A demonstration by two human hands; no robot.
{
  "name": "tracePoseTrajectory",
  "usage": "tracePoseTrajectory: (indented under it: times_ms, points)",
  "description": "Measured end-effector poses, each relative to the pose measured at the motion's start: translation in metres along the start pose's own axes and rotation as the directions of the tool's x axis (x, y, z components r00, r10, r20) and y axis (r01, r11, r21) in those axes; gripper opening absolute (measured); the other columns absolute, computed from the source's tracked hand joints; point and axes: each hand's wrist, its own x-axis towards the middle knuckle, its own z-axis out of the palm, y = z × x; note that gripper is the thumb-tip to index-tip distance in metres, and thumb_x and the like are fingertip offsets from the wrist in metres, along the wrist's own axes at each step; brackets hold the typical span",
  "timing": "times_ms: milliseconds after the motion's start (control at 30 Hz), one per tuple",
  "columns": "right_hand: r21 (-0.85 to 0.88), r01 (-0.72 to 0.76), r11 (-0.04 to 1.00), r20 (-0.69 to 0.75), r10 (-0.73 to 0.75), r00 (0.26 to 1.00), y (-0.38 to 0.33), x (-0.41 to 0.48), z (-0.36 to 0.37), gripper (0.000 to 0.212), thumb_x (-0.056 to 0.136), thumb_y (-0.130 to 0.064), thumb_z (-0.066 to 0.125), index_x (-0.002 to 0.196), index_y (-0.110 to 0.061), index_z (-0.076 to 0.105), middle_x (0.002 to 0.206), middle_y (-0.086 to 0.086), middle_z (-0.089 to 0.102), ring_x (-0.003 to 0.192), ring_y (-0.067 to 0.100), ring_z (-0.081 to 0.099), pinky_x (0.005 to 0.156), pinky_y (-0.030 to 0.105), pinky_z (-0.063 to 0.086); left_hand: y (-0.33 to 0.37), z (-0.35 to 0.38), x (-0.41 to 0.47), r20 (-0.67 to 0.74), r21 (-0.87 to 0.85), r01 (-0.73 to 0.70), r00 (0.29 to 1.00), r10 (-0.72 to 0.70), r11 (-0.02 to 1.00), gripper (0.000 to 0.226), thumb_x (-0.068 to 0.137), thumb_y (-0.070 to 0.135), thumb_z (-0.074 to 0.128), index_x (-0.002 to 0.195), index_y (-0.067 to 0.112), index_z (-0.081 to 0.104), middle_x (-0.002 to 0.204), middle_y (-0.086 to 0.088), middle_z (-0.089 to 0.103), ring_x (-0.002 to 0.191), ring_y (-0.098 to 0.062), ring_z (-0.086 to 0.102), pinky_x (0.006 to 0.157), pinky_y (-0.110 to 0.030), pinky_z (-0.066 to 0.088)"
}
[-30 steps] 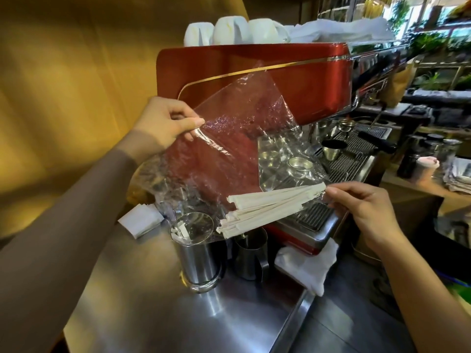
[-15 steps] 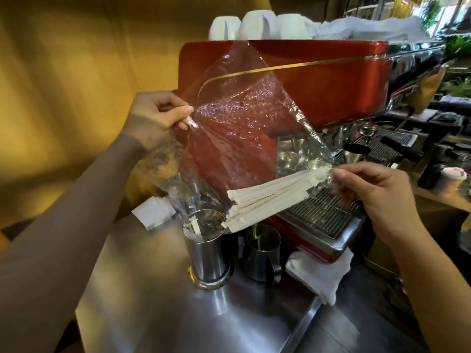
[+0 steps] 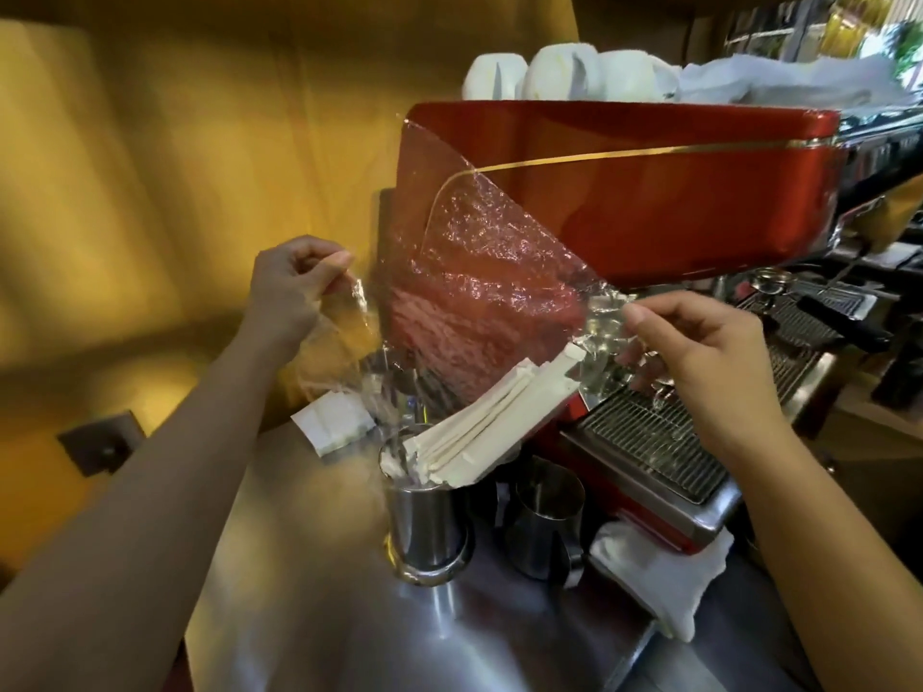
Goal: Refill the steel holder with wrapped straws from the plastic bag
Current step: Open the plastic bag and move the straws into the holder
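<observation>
A clear plastic bag (image 3: pixel 464 272) hangs tilted above a round steel holder (image 3: pixel 429 529) on the steel counter. My left hand (image 3: pixel 292 287) pinches the bag's left edge. My right hand (image 3: pixel 699 352) grips the bag's crumpled right corner, held higher. A bundle of white paper-wrapped straws (image 3: pixel 499 422) lies slanted inside the bag, its lower ends at the holder's mouth. The bag's open end drapes over the holder's rim, so how far the straws are inside it is hidden.
A red espresso machine (image 3: pixel 649 192) with white cups (image 3: pixel 549 77) on top stands right behind. A steel milk jug (image 3: pixel 547 526) sits right of the holder. White cloths lie by the drip tray (image 3: pixel 659 566) and behind the holder (image 3: pixel 332 424). The counter edge runs lower right.
My right hand has risen, tipping the bag steeper. The straw bundle has slid down and left, from hanging above the holder to its lower ends reaching the holder's mouth.
</observation>
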Motion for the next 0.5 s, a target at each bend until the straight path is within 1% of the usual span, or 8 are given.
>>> tracePoseTrajectory:
  times_ms: [67, 100, 167, 200, 233, 300, 400, 500]
  points:
    - [0.049, -0.030, 0.998, 0.024, 0.028, 0.999, 0.002, 0.000, 0.005, 0.007, 0.083, -0.016, 0.063, 0.080, -0.018, 0.069, 0.066, -0.002, 0.065, 0.058, 0.018, 0.061, 0.044, 0.026, 0.051, -0.006, -0.002, -0.001, -0.033, -0.001, 0.015, 0.999, -0.015, 1.000, 0.017, 0.085, 0.014, 0.065, 0.071, 0.024, 0.067, 0.058, 0.009, 0.067, 0.057, -0.002, 0.062, 0.062, -0.017, 0.054]
    - [0.073, -0.060, 0.996, 0.042, 0.057, 0.998, 0.004, -0.001, 0.008, 0.009, 0.081, -0.019, 0.064, 0.088, -0.015, 0.067, 0.073, -0.001, 0.065, 0.061, 0.018, 0.062, 0.044, 0.027, 0.052, -0.008, -0.003, -0.001, -0.046, 0.001, 0.020, 0.999, -0.020, 1.000, 0.018, 0.085, 0.014, 0.065, 0.070, 0.024, 0.067, 0.062, 0.006, 0.066, 0.057, -0.002, 0.062, 0.061, -0.015, 0.053]
    - [0.114, -0.136, 0.984, 0.088, 0.126, 0.988, 0.011, -0.004, 0.012, 0.039, 0.072, -0.030, 0.069, 0.107, -0.015, 0.059, 0.086, 0.000, 0.062, 0.065, 0.017, 0.065, 0.043, 0.027, 0.052, -0.011, -0.005, -0.001, -0.057, 0.013, 0.033, 0.998, -0.032, 0.999, 0.018, 0.084, 0.014, 0.066, 0.070, 0.024, 0.066, 0.064, 0.003, 0.065, 0.057, -0.001, 0.061, 0.062, -0.015, 0.052]
    - [0.114, -0.181, 0.977, 0.115, 0.168, 0.979, 0.017, -0.006, 0.014, 0.052, 0.067, -0.035, 0.071, 0.114, -0.019, 0.054, 0.092, -0.001, 0.062, 0.067, 0.018, 0.067, 0.042, 0.028, 0.053, -0.012, -0.006, 0.001, -0.063, 0.013, 0.041, 0.997, -0.040, 0.999, 0.018, 0.084, 0.013, 0.066, 0.070, 0.023, 0.066, 0.062, 0.006, 0.065, 0.057, -0.001, 0.060, 0.063, -0.016, 0.052]
    - [0.103, -0.238, 0.966, 0.150, 0.221, 0.964, 0.023, -0.010, 0.017, 0.064, 0.061, -0.039, 0.074, 0.118, -0.023, 0.049, 0.097, -0.001, 0.062, 0.069, 0.020, 0.068, 0.043, 0.028, 0.053, -0.012, -0.006, 0.002, -0.066, 0.010, 0.049, 0.997, -0.048, 0.999, 0.017, 0.084, 0.012, 0.066, 0.070, 0.022, 0.066, 0.058, 0.011, 0.065, 0.057, 0.000, 0.060, 0.063, -0.017, 0.053]
    - [0.092, -0.376, 0.922, 0.231, 0.347, 0.909, 0.040, -0.021, 0.026, 0.078, 0.054, -0.040, 0.078, 0.123, -0.026, 0.044, 0.102, 0.004, 0.062, 0.070, 0.024, 0.068, 0.043, 0.032, 0.055, -0.010, -0.003, 0.002, -0.059, 0.004, 0.044, 0.997, -0.044, 0.999, 0.015, 0.084, 0.011, 0.065, 0.071, 0.019, 0.066, 0.058, 0.011, 0.065, 0.056, 0.002, 0.060, 0.062, -0.013, 0.052]
    - [0.073, -0.563, 0.823, 0.328, 0.513, 0.793, 0.072, -0.036, 0.045, 0.076, 0.056, -0.027, 0.081, 0.122, -0.017, 0.044, 0.104, 0.015, 0.060, 0.066, 0.025, 0.068, 0.044, 0.033, 0.055, -0.003, 0.005, 0.000, -0.035, -0.012, 0.004, 0.999, -0.004, 1.000, 0.006, 0.085, 0.007, 0.063, 0.080, 0.004, 0.066, 0.068, -0.002, 0.061, 0.054, 0.004, 0.060, 0.056, -0.007, 0.046]
    - [0.064, -0.653, 0.754, 0.387, 0.585, 0.713, 0.094, -0.046, 0.063, 0.063, 0.064, -0.015, 0.081, 0.117, -0.022, 0.049, 0.106, 0.016, 0.061, 0.070, 0.025, 0.069, 0.047, 0.033, 0.055, 0.003, 0.013, 0.000, -0.007, -0.015, -0.030, 1.000, 0.029, 0.999, 0.008, 0.086, 0.006, 0.062, 0.086, -0.001, 0.065, 0.068, -0.004, 0.059, 0.053, 0.004, 0.058, 0.055, -0.008, 0.045]
